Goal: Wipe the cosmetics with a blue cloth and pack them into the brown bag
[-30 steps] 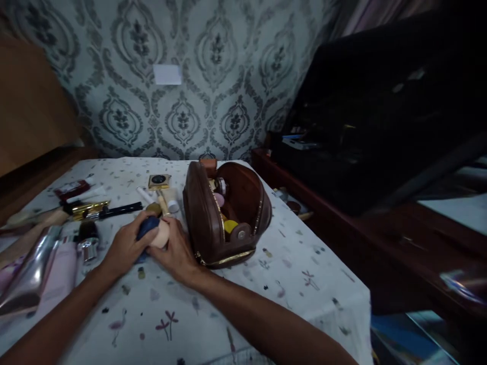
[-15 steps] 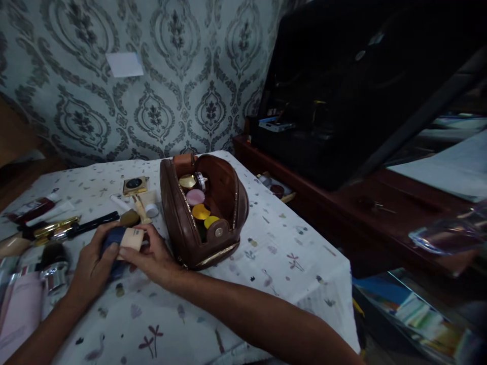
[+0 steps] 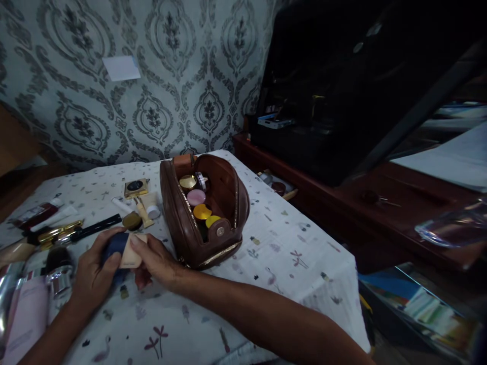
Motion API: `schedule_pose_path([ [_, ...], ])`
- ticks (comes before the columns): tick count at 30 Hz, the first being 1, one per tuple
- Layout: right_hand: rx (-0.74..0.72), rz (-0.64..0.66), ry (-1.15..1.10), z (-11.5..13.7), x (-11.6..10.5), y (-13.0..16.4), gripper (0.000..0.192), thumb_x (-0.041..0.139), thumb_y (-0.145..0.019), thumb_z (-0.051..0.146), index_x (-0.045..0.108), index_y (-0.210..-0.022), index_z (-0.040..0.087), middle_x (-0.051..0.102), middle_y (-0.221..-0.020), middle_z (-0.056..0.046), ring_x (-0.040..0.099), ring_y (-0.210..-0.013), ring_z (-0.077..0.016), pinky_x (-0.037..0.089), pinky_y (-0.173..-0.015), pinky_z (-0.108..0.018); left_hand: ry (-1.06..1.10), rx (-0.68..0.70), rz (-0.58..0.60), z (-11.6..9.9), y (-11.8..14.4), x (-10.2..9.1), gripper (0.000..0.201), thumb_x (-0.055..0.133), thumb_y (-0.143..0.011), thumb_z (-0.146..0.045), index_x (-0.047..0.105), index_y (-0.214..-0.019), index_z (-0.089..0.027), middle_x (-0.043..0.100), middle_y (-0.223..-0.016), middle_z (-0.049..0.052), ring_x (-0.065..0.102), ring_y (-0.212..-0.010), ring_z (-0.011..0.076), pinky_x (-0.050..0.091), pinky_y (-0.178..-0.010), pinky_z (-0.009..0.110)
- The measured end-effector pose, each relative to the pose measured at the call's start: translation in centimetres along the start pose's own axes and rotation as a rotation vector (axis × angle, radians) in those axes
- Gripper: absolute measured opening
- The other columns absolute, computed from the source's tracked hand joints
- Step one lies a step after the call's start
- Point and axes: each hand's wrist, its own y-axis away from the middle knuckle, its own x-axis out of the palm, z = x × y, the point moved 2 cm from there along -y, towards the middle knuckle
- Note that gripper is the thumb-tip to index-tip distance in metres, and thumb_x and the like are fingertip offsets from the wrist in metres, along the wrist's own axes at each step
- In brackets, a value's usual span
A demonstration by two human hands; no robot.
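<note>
My left hand (image 3: 93, 268) wraps round a dark blue rounded item (image 3: 115, 245), perhaps a jar; its kind is not plain. My right hand (image 3: 160, 261) grips a small beige block-shaped piece (image 3: 131, 256) with fine print, thumb on its face. The two items touch, and I cannot tell whether they are joined. Just right of my hands stands a brown makeup bag (image 3: 182, 218), unzipped at the top. Inside it lie a gold lid (image 3: 187, 181), a pink lid (image 3: 196, 196) and yellow lids (image 3: 202, 211).
Left of my hands lie a makeup brush (image 3: 59, 268), a pink tube (image 3: 28, 314), a black tube (image 3: 97, 227) and gold tubes (image 3: 61, 230). A gold square case (image 3: 136, 187) sits farther back. A dark red cabinet (image 3: 323, 208) with a black screen (image 3: 342, 91) borders the table's right.
The beige piece has turned in my right hand, and my right thumb now lies across its upper part. My left hand keeps its hold on the blue item. The view has shifted slightly.
</note>
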Motion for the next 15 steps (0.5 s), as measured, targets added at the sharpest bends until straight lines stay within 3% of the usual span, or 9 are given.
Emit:
schedule_pose_path([
  [3, 0.051, 0.041, -0.008, 0.3, 0.2, 0.2, 0.05, 0.042, -0.094, 0.069, 0.049, -0.09, 0.02, 0.048, -0.053, 0.008, 0.044, -0.03, -0.0083, 0.032, -0.032, -0.017, -0.044, 0.036, -0.025, 0.2, 0.1, -0.3, 0.031, 0.046, -0.087, -0.059, 0.056, -0.112, -0.044, 0.069, -0.101, -0.01, 0.066, -0.077, 0.0218, 0.053, -0.072, 0.034],
  [7, 0.188, 0.054, -0.083, 0.3, 0.4, 0.2, 0.055, 0.032, -0.099, 0.066, 0.049, -0.075, 0.018, 0.043, -0.044, 0.007, 0.04, -0.027, -0.0098, 0.026, -0.03, -0.018, -0.104, 0.183, -0.054, -0.4, 0.4, -0.3, 0.035, 0.045, -0.091, -0.051, 0.052, -0.125, -0.048, 0.066, -0.116, -0.006, 0.066, -0.099, 0.0261, 0.053, -0.086, 0.038],
  [10, 0.293, 0.081, -0.211, 0.6, 0.6, 0.3, 0.061, 0.024, -0.098, 0.069, 0.047, -0.07, 0.019, 0.039, -0.041, 0.006, 0.035, -0.027, -0.0095, 0.023, -0.029, -0.018, -0.136, 0.291, -0.045, -1.3, 0.4, -0.3, 0.042, 0.046, -0.092, -0.044, 0.046, -0.133, -0.051, 0.061, -0.118, -0.003, 0.063, -0.105, 0.0265, 0.053, -0.088, 0.039],
  [12, 0.348, 0.124, -0.282, 0.9, 0.8, 0.3, 0.064, 0.015, -0.099, 0.067, 0.046, -0.069, 0.02, 0.04, -0.042, 0.005, 0.034, -0.029, -0.0095, 0.026, -0.03, -0.019, -0.185, 0.405, -0.063, -1.9, 0.3, -0.5, 0.045, 0.047, -0.092, -0.041, 0.045, -0.137, -0.047, 0.059, -0.117, 0.0, 0.063, -0.103, 0.0256, 0.054, -0.084, 0.037],
  [15, 0.424, 0.182, -0.212, 1.0, 0.8, 0.1, 0.075, -0.003, -0.101, 0.058, 0.051, -0.07, 0.016, 0.048, -0.047, 0.0, 0.047, -0.035, -0.0117, 0.037, -0.036, -0.02, -0.267, 0.582, -0.094, -2.3, -0.1, -0.7, 0.04, 0.047, -0.093, -0.036, 0.05, -0.133, -0.033, 0.06, -0.111, 0.005, 0.063, -0.095, 0.0222, 0.052, -0.076, 0.03],
])
